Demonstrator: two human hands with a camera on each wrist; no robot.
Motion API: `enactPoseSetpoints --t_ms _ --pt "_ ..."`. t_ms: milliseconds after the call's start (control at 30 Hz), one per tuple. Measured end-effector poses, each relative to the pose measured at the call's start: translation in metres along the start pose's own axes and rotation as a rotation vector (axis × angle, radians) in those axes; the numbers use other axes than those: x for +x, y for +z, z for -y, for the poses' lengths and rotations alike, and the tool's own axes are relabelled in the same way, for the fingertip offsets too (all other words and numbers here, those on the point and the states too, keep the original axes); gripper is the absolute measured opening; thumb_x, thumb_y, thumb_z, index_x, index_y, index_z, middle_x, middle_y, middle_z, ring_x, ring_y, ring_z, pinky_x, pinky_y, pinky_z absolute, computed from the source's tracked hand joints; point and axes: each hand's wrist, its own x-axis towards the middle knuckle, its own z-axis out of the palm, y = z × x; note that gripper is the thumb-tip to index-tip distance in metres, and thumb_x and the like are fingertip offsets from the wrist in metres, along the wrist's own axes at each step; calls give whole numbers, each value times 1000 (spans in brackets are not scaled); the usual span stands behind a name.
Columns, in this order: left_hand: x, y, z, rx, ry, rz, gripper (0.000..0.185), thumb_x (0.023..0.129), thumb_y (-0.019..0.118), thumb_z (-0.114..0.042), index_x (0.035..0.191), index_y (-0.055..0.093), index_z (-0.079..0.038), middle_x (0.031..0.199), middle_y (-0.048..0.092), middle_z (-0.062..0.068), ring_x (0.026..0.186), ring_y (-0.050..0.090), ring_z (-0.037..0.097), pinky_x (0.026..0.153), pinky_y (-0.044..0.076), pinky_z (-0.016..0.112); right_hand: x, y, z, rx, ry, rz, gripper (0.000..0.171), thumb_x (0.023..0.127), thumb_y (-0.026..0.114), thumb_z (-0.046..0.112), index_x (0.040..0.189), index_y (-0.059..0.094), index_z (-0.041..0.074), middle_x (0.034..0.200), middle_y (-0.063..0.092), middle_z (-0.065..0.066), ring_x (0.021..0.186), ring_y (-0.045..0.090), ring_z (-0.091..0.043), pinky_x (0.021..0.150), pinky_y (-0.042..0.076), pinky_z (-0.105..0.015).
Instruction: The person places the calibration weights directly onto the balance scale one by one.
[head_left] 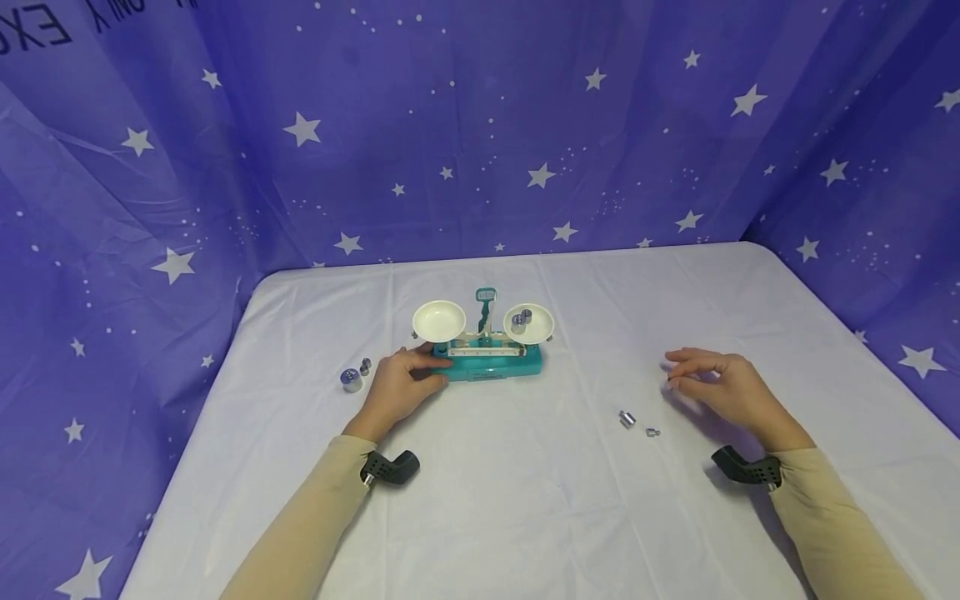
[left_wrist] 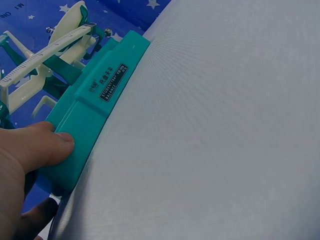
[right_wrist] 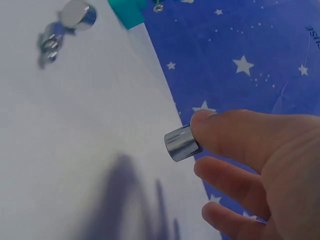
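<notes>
The balance [head_left: 486, 352] stands upright on the white table [head_left: 525, 500], towards its far side, its front facing you. Your left hand [head_left: 403, 382] grips the left end of its teal base [head_left: 498, 364], thumb laid along the front face. That face carries a dark label [left_wrist: 113, 83] bearing the words "STUDENT" and "BALANCE", and a pale ruled beam [left_wrist: 47, 55] runs above it. The left pan [head_left: 439, 321] sits above and beyond your left fingers; the right pan [head_left: 540, 329] holds two weights [head_left: 518, 324] side by side.

Your right hand [head_left: 727, 392] is raised over the table, well to the right of the balance, and pinches a silver weight [right_wrist: 181, 143] by thumb and fingertips. Nearer to you and left of that hand, two more weights [head_left: 627, 419] lie on the cloth, a little apart. Left of your left hand is a large weight [head_left: 351, 381], and near it something smaller [head_left: 365, 366], too small to tell whether one piece or two.

Tan sleeves [head_left: 300, 525] cover your forearms, with a black mount [head_left: 393, 468] at each wrist. Behind the table hangs a blue curtain [head_left: 450, 108] with white stars
</notes>
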Motion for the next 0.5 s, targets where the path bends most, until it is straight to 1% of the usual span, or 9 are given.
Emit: enactPoseSetpoints --t_ms 133,200,233,267,333,400,433,467,500 --pt "0 0 -1 0 4 1 21 80 81 -7 101 82 -8 131 69 17 134 60 35 124 27 62 6 -4 8 -13 -21 -1 8 90 78 17 95 80 11 127 72 -18 114 41 28 94 32 -1" --pt "0 0 -1 0 3 2 21 80 81 -7 101 82 -9 131 69 17 134 60 35 124 27 62 10 -5 13 -21 -23 7 11 91 77 19 97 79 10 128 72 -17 115 42 27 90 34 -1" --pt "0 0 -1 0 3 2 21 80 80 -7 101 82 -9 131 69 17 134 60 35 124 27 62 13 -6 16 -25 -18 16 12 91 77 21 97 79 10 129 71 -16 118 44 24 89 36 -2" --pt "0 0 -1 0 3 2 21 80 80 -7 101 82 -8 131 69 17 134 60 35 124 27 62 15 -6 19 -27 -13 26 13 92 77 21 99 79 10 130 71 -15 122 48 17 88 37 -3" --pt "0 -1 -1 -3 2 2 21 80 80 -7 101 82 -8 131 69 17 134 60 35 124 27 62 20 -6 27 -37 3 49 15 92 76 24 100 78 11 132 70 -12 131 54 -1 86 38 -6" --pt "0 0 -1 -3 3 1 21 80 80 -7 101 82 -8 130 70 17 134 60 35 124 27 62 26 -6 34 -34 13 69 16 93 75 24 101 78 11 134 70 -11 135 56 -23 85 40 -8" --pt "0 0 -1 -4 3 0 21 80 80 -7 101 82 -8 130 70 18 134 60 35 124 27 62 29 -5 38 -30 13 76 16 93 75 23 101 78 10 134 70 -11 136 56 -32 86 39 -8" --pt "0 0 -1 -4 3 -1 21 80 80 -7 101 82 -8 131 70 18 134 60 36 124 27 62 33 -4 41 -23 12 81 16 93 75 22 101 78 9 134 70 -12 136 55 -38 87 38 -8" --pt "0 0 -1 -4 2 -1 21 80 80 -7 101 82 -8 131 70 18 134 60 36 124 27 62 36 -4 44 -20 9 83 15 93 75 22 101 78 9 133 70 -12 136 55 -39 87 37 -8"
